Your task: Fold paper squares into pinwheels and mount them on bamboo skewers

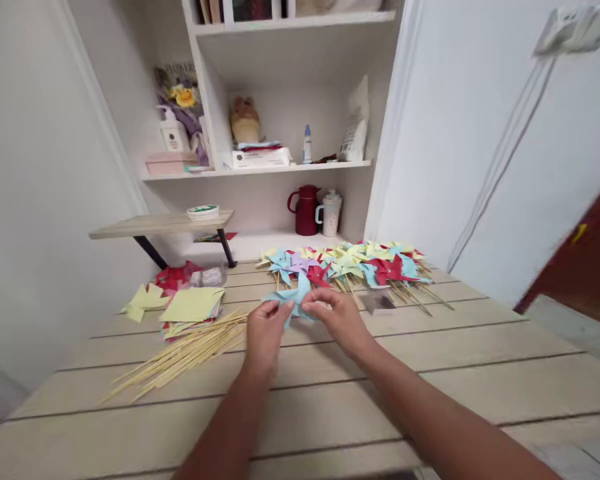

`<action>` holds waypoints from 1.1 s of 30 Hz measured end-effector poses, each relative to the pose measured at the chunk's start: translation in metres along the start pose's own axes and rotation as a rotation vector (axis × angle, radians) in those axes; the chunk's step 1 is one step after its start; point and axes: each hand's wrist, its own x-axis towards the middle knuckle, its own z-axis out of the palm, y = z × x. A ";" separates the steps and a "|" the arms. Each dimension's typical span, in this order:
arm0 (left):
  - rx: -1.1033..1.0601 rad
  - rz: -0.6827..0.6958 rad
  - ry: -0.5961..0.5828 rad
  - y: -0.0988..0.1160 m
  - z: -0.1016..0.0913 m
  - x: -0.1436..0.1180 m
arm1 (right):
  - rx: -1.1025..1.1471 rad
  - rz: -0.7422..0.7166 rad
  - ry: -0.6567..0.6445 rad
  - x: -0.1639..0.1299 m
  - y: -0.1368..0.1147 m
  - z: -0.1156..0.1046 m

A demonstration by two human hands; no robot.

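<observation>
Wooden plank table [430,373] with two hands folding a blue paper pinwheel [294,297]
Both the left hand [264,333] and the right hand [336,317] pinch the pinwheel just above the table's middle; one blade points up and away, others stick out sideways, so it has no clear long side. Bamboo sticks [185,353] lie slanting on the left, a pile of finished pinwheels [350,263] sits behind

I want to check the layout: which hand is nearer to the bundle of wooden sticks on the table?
Left. The left hand is just right of the wooden sticks, close to their tips. The right hand is farther right, beyond the left hand.
</observation>
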 end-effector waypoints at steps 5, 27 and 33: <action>-0.028 -0.068 -0.062 -0.006 -0.002 -0.001 | -0.047 -0.029 0.075 -0.001 0.009 0.002; 0.060 0.034 0.015 -0.003 0.005 -0.006 | 0.217 0.068 0.030 -0.004 0.010 0.005; 0.040 0.021 0.014 0.000 0.006 -0.007 | 0.210 0.088 0.026 -0.004 0.009 0.003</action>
